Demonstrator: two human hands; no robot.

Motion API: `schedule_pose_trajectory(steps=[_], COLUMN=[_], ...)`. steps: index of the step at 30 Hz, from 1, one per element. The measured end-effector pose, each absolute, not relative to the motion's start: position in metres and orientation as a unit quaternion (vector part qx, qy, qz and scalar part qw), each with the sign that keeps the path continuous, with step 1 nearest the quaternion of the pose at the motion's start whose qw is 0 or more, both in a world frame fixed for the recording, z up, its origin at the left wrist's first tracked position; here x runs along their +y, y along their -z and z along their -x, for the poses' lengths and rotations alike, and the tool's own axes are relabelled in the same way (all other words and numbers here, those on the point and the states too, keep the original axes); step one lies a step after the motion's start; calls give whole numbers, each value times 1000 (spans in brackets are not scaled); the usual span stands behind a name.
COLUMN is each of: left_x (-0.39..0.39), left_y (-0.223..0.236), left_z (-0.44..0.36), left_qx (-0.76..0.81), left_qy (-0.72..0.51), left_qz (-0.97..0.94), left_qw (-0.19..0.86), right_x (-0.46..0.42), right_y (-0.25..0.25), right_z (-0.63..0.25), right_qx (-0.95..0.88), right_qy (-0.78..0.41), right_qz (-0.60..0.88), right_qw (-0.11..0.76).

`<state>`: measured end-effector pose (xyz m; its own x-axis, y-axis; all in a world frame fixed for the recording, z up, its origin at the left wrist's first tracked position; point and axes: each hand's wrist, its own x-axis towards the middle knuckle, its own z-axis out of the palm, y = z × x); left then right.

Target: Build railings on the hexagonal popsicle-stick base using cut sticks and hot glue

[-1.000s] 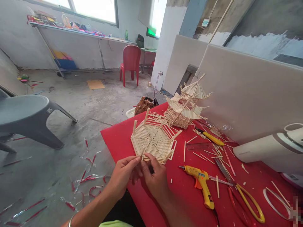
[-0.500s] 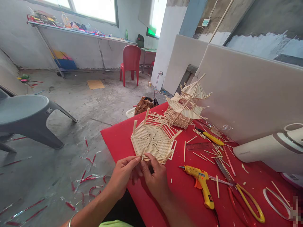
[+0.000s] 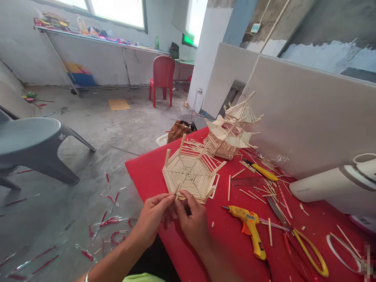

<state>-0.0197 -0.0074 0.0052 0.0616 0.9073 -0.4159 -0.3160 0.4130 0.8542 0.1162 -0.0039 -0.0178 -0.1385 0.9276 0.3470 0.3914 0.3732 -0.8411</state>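
A polygonal base of thin wooden sticks (image 3: 190,172), with short posts standing up around its rim, sits near the corner of the red table (image 3: 143,166). At its near edge, my left hand (image 3: 155,215) pinches a short upright post, fingers closed round its foot. My right hand (image 3: 192,215) is closed beside it, thumb and forefinger against the base's edge at the same spot. Its lower fingers are partly hidden. To the right of my hands lies a yellow glue gun (image 3: 248,227), its nozzle pointing left.
Behind the base stands a tiered stick pagoda (image 3: 232,129). Loose sticks, a yellow utility knife (image 3: 264,171), scissors (image 3: 308,250) and a large pale flask (image 3: 329,184) occupy the table's right side. A grey stool (image 3: 35,145) stands left on the littered floor.
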Motion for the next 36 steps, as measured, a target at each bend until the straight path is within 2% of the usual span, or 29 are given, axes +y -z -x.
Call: schedule_pose_trajectory(steps=[36], left_x=[-7], left_y=[-7], left_z=[19], left_qx=[517], left_qy=[-470], left_qz=[-275], left_qw=[660], right_x=[-8], right_y=[17], right_z=[-117], right_qx=[-700], right_qy=[-284], right_qz=[468], right_qw=[459])
